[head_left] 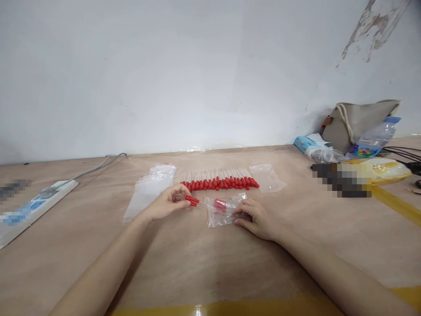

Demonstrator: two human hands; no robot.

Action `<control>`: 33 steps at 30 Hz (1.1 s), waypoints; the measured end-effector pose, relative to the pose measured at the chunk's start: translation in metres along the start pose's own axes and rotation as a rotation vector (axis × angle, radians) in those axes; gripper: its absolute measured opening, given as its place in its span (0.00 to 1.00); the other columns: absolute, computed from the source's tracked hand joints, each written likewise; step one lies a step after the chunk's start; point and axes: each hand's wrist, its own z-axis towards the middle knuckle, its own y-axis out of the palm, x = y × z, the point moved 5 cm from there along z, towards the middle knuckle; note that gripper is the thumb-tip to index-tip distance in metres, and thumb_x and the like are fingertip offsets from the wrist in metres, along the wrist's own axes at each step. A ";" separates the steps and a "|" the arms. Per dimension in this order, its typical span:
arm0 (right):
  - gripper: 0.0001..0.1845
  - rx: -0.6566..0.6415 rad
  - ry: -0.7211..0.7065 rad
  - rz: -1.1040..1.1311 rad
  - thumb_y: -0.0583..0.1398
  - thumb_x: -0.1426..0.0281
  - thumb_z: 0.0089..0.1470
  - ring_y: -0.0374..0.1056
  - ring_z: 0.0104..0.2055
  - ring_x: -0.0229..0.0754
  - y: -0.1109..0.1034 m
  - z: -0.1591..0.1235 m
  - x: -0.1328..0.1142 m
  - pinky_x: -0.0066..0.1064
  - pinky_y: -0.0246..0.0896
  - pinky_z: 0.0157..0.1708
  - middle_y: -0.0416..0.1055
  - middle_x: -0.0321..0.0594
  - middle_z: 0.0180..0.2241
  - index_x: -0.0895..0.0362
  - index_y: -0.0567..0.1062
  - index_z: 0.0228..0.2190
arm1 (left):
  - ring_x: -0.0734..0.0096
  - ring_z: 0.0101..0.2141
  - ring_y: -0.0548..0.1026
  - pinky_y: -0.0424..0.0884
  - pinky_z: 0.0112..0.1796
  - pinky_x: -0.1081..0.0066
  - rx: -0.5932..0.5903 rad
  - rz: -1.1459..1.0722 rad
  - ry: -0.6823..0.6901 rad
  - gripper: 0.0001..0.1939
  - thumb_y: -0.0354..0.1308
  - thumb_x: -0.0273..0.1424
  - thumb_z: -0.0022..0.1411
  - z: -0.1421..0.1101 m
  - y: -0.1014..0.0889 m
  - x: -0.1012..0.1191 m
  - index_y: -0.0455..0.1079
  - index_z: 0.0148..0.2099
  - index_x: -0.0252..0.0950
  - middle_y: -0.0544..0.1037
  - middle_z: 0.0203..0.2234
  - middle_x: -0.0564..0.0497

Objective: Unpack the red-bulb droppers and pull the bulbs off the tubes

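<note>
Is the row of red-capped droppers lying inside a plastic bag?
No, the row of red-capped droppers lies bare on the table, with only two droppers in the left hand going into the small bag.

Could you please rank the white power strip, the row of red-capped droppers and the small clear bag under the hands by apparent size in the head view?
1. White power strip, though nearness may inflate it.
2. Row of red-capped droppers.
3. Small clear bag.

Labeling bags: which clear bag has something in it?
The bag under the right hand, holding a red item; the stack and single bag look empty.
</note>
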 end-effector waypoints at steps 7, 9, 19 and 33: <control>0.07 0.000 0.000 0.008 0.59 0.69 0.49 0.62 0.36 0.39 0.001 0.000 0.002 0.33 0.59 0.37 0.67 0.38 0.33 0.54 0.71 0.33 | 0.68 0.30 0.75 0.71 0.33 0.68 0.169 0.069 0.026 0.13 0.63 0.36 0.47 -0.008 -0.051 0.016 0.67 0.35 0.36 0.75 0.29 0.50; 0.07 0.001 0.004 0.015 0.59 0.69 0.49 0.63 0.36 0.39 0.001 0.000 0.002 0.32 0.59 0.36 0.67 0.38 0.32 0.54 0.71 0.33 | 0.68 0.30 0.75 0.71 0.34 0.68 0.287 0.096 0.073 0.13 0.62 0.36 0.48 -0.009 -0.057 0.023 0.67 0.35 0.36 0.75 0.29 0.50; 0.07 -0.015 0.020 0.019 0.59 0.69 0.49 0.62 0.36 0.39 0.001 0.001 0.002 0.31 0.58 0.35 0.67 0.38 0.32 0.54 0.71 0.33 | 0.73 0.31 0.70 0.66 0.34 0.73 0.433 0.939 0.532 0.10 0.47 0.28 0.61 0.043 0.004 0.029 0.70 0.39 0.37 0.71 0.31 0.50; 0.06 -0.004 -0.017 0.002 0.59 0.69 0.49 0.63 0.36 0.40 0.002 0.000 0.002 0.32 0.58 0.36 0.68 0.38 0.32 0.54 0.71 0.32 | 0.70 0.36 0.70 0.64 0.35 0.72 0.175 1.044 0.446 0.10 0.49 0.28 0.60 0.060 0.051 0.028 0.67 0.44 0.40 0.71 0.35 0.50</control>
